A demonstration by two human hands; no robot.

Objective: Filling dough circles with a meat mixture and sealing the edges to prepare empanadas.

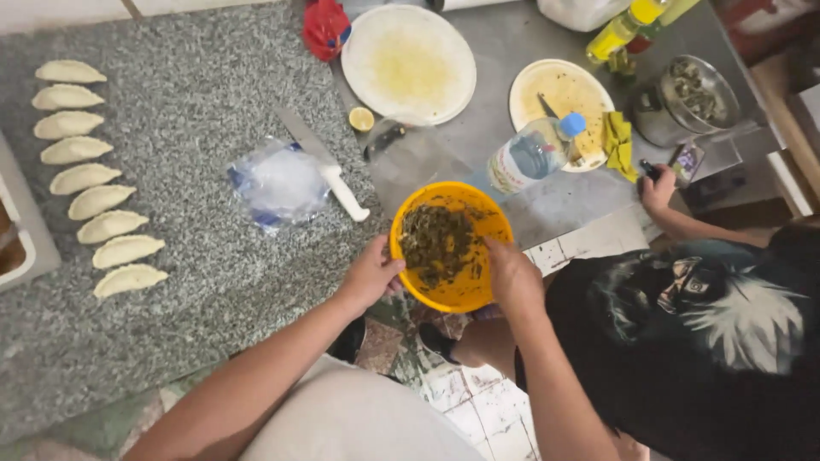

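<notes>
Stock as I read it: nine folded dumplings (85,179) done far left on the desk (196,94); orange bowl (451,246) of dark filling (437,243) partly used, near edge, left hand (369,275) grasping its rim, right hand (512,271) fingers inside, grip unclear.

Left hand (369,275) curled, right hand (512,271) bent downward, both forearms extended.

Speckled grey granite counter (196,94) filled frame from 9 to 12 o'clock. Smooth grey steel worktop (512,38) adjoined it toward 1 o'clock. Patterned floor tiles (478,401), white and mottled, showed at 6 o'clock. Wooden furniture edge (786,94) sat at 3 o'clock. Light was soft, even, without hard shadows.
</notes>
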